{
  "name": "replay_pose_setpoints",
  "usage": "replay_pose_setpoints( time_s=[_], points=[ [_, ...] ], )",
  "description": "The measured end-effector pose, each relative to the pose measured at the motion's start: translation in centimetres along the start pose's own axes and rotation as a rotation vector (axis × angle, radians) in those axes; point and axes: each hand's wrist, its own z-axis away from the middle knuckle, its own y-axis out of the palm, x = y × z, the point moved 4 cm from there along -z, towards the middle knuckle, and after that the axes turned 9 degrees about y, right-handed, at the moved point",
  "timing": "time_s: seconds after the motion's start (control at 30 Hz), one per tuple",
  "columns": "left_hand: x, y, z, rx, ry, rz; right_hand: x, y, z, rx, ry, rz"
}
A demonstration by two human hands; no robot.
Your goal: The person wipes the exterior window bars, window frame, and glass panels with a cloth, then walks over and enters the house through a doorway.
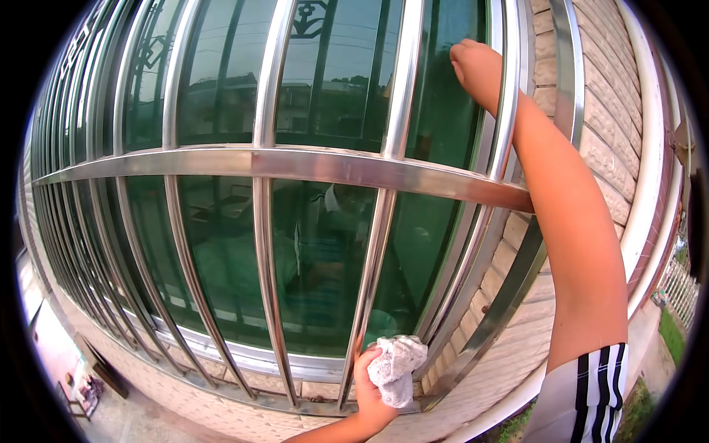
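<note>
My left hand is closed round a crumpled white cloth, low down beside a vertical metal bar. My right arm reaches up and passes between the bars at the right end of the grille. Near the green-tinted window glass, behind the bars, my right hand is closed with its fingers curled in. Whatever those fingers hold, if anything, is hidden from this side. A broad horizontal metal rail crosses the grille between my two hands.
More vertical bars run to the left across the window. A pale tiled wall and a white pipe stand on the right. Below the window is a brick-faced ledge. Paved ground shows at lower left.
</note>
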Motion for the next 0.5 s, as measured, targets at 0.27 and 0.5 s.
replay_pose_setpoints(
  time_s=[0.27, 0.5],
  points=[
    [-3.3, -3.2, 0.5, -0.511, -0.969, 0.975, -3.3, -3.0, 1.4, -0.16, 0.713, -0.399],
    [-5.7, -19.1, 7.8, -0.631, -0.963, 0.471, 5.1, -15.7, 14.0, -0.026, 0.9, -1.522]
  ],
)
